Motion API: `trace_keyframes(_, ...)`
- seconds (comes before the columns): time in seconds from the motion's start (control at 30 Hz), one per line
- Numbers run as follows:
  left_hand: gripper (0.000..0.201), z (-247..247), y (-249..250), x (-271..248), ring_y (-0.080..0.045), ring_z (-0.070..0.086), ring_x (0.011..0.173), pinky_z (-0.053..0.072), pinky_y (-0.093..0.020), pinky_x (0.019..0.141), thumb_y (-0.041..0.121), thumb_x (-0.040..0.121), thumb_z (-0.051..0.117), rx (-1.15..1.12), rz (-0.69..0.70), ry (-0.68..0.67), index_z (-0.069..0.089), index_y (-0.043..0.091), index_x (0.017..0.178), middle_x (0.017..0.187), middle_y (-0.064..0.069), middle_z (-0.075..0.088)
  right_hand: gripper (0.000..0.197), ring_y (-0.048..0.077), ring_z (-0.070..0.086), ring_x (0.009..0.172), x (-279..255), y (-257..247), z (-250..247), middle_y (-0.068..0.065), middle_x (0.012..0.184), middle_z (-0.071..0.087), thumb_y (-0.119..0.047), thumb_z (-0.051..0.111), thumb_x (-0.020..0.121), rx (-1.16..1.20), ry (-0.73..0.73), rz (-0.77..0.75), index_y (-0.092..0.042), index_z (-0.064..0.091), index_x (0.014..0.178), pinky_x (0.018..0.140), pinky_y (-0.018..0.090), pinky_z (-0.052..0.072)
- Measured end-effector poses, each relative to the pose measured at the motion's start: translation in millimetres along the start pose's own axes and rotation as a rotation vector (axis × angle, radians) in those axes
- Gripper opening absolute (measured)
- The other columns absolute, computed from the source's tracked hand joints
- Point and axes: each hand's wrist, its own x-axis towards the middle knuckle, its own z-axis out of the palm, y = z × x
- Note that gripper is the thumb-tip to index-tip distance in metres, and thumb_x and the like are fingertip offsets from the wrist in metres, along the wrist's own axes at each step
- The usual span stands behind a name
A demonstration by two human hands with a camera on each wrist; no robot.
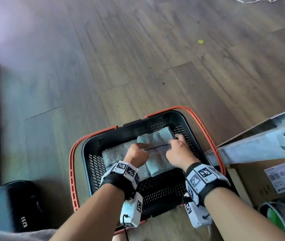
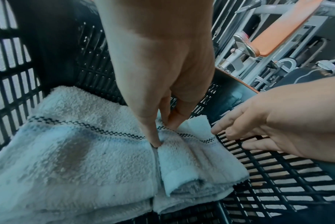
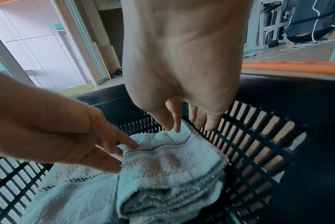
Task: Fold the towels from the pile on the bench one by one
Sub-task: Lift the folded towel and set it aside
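Observation:
Two folded light-blue towels lie side by side in a black mesh basket [image 1: 86, 148] with orange handles, standing on the floor. The left towel [image 1: 113, 153] lies flat. The right towel [image 1: 157, 165] is a thicker folded bundle with a checked stripe [image 2: 189, 153] [image 3: 168, 165]. My left hand [image 1: 140, 146] presses straight fingertips [image 2: 155, 141] into the seam between the two towels. My right hand [image 1: 176, 139] hangs over the bundle's far right corner with fingers extended [image 3: 174, 122], touching the cloth there. Neither hand grips anything.
A grey metal bench frame [image 1: 268, 145] and a labelled cardboard box [image 1: 260, 181] stand just right of the basket. A black case [image 1: 7, 206] sits at the lower left. Wooden floor stretches ahead, with a yellow scrap [image 1: 200, 41] on it.

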Motion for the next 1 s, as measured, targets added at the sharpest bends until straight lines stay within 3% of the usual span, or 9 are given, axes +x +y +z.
trace_keyframes(0.13, 0.027, 0.0, 1.0, -2.4, -0.010, 0.059, 0.062, 0.050, -0.018, 0.050, 0.003, 0.083, 0.062, 0.103, 0.013, 0.087, 0.064, 0.007, 0.109, 0.092, -0.008, 0.066, 0.040, 0.031, 0.046, 0.126, -6.4, 1.4, 0.6, 0.013, 0.137, 0.044, -0.008, 0.043, 0.090, -0.018, -0.016, 0.065, -0.005, 0.057, 0.127, 0.107, 0.041, 0.041)
trace_keyframes(0.23, 0.012, 1.1, -3.3, -5.1, -0.012, 0.061, 0.063, 0.060, -0.027, 0.066, 0.002, 0.089, 0.058, 0.198, -0.009, -0.084, 0.068, 0.009, 0.090, 0.083, -0.007, 0.069, 0.037, 0.031, 0.056, 0.118, -12.0, 3.3, 1.0, 0.014, 0.133, 0.058, -0.009, 0.044, 0.089, -0.020, -0.084, 0.117, -0.007, 0.060, 0.123, 0.098, 0.036, 0.047)
trace_keyframes(0.4, 0.026, 1.6, 3.3, -20.3, -0.005, 0.060, 0.068, 0.049, -0.015, 0.057, 0.007, 0.092, 0.055, 0.389, 0.056, -0.209, 0.071, 0.012, 0.112, 0.088, 0.001, 0.068, 0.030, 0.033, 0.060, 0.113, -22.2, 1.3, 6.2, 0.016, 0.125, 0.064, -0.016, 0.043, 0.082, -0.055, -0.190, 0.159, -0.008, 0.062, 0.103, 0.098, 0.038, 0.049)
trace_keyframes(0.5, 0.025, 1.3, 9.7, -32.3, -0.008, 0.060, 0.068, 0.051, -0.017, 0.056, 0.010, 0.093, 0.053, 0.393, 0.046, -0.219, 0.070, 0.013, 0.112, 0.086, 0.002, 0.068, 0.043, 0.032, 0.059, 0.113, -28.9, 1.5, 8.6, 0.015, 0.124, 0.064, -0.019, 0.040, 0.077, -0.034, -0.203, 0.147, -0.008, 0.064, 0.112, 0.099, 0.040, 0.049)
trace_keyframes(0.6, 0.022, -3.6, 20.8, -50.2, -0.008, 0.058, 0.064, 0.050, -0.018, 0.052, 0.015, 0.094, 0.053, 0.366, 0.032, -0.194, 0.068, 0.011, 0.109, 0.085, 0.001, 0.065, 0.032, 0.028, 0.060, 0.102, -51.0, -5.1, -6.0, 0.006, 0.113, 0.065, -0.015, 0.041, 0.080, 0.031, -0.140, 0.119, -0.015, 0.066, 0.101, 0.095, 0.038, 0.050)
trace_keyframes(0.7, 0.022, -10.1, 40.4, -77.5, -0.010, 0.057, 0.062, 0.048, -0.017, 0.048, 0.019, 0.094, 0.054, 0.356, 0.070, -0.161, 0.068, 0.010, 0.109, 0.085, 0.000, 0.064, 0.023, 0.024, 0.063, 0.083, -78.7, -14.4, -29.0, 0.004, 0.092, 0.068, -0.015, 0.044, 0.085, 0.102, -0.025, 0.070, -0.011, 0.067, 0.084, 0.078, 0.033, 0.052)
trace_keyframes(0.8, 0.018, -20.0, 65.5, -112.3, -0.013, 0.056, 0.058, 0.043, -0.021, 0.046, 0.017, 0.093, 0.057, 0.268, 0.092, -0.197, 0.066, 0.006, 0.104, 0.084, -0.004, 0.061, 0.031, 0.019, 0.039, 0.053, -111.4, -29.1, -56.3, -0.001, 0.058, 0.039, -0.018, 0.046, 0.088, 0.161, 0.113, 0.015, -0.019, 0.040, 0.057, 0.052, 0.029, 0.030)
trace_keyframes(0.9, 0.011, -32.3, 95.9, -156.6, -0.015, 0.059, 0.050, 0.041, -0.020, 0.044, 0.016, 0.097, 0.056, 0.114, 0.121, -0.336, 0.063, 0.009, 0.094, 0.074, -0.004, 0.062, 0.035, 0.021, 0.029, 0.054, -153.3, -43.9, -89.5, -0.001, 0.056, 0.027, -0.023, 0.049, 0.087, 0.223, 0.266, -0.037, -0.019, 0.030, 0.058, 0.053, 0.033, 0.021)
trace_keyframes(1.0, 0.017, -40.4, 123.3, -204.3, -0.020, 0.061, 0.057, 0.045, -0.020, 0.044, 0.018, 0.097, 0.056, 0.131, 0.246, -0.287, 0.065, 0.004, 0.103, 0.084, -0.010, 0.067, 0.036, 0.022, 0.032, 0.057, -195.6, -53.7, -117.5, 0.001, 0.056, 0.032, -0.022, 0.050, 0.089, 0.314, 0.364, -0.102, -0.017, 0.036, 0.057, 0.052, 0.033, 0.023)
